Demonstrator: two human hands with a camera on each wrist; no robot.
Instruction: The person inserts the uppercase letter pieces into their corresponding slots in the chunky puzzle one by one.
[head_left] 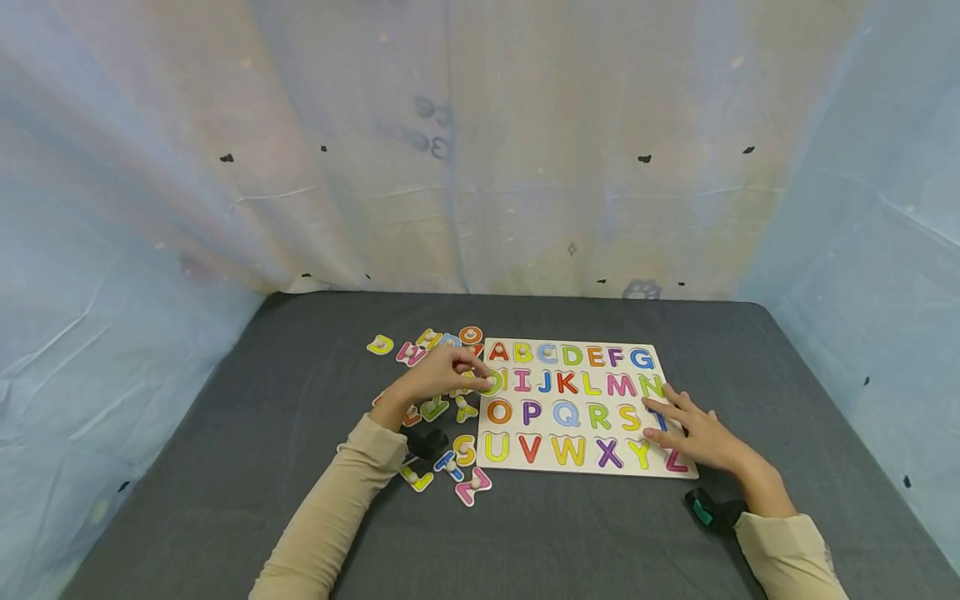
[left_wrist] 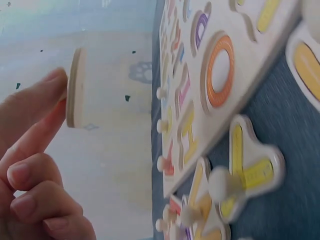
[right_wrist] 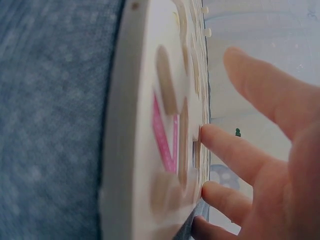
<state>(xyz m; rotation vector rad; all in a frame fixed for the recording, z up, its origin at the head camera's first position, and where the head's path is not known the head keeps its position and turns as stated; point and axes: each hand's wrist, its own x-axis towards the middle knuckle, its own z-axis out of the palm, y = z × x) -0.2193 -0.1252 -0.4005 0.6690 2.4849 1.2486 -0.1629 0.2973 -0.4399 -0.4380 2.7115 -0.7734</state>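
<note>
My left hand (head_left: 447, 372) pinches a wooden letter piece (left_wrist: 74, 89) between thumb and index finger. The left wrist view shows it edge-on, raised above the board; from the head it looks green and rounded, but its letter is hard to read. It hangs over the left end of the second row of the alphabet puzzle board (head_left: 540, 427). A, B and C carry knobs in the top row. With fingers spread, my right hand (head_left: 701, 433) rests its fingertips on the board's right side, near the T and Z recesses.
Loose knobbed letter pieces lie left of the board, among them a pink Z (head_left: 473, 486), a blue T (head_left: 449, 465), a yellow Y (left_wrist: 247, 167) and an orange O (head_left: 470, 335). A dark tablecloth (head_left: 600, 533) lies underneath; a pale curtain (head_left: 525, 167) hangs behind.
</note>
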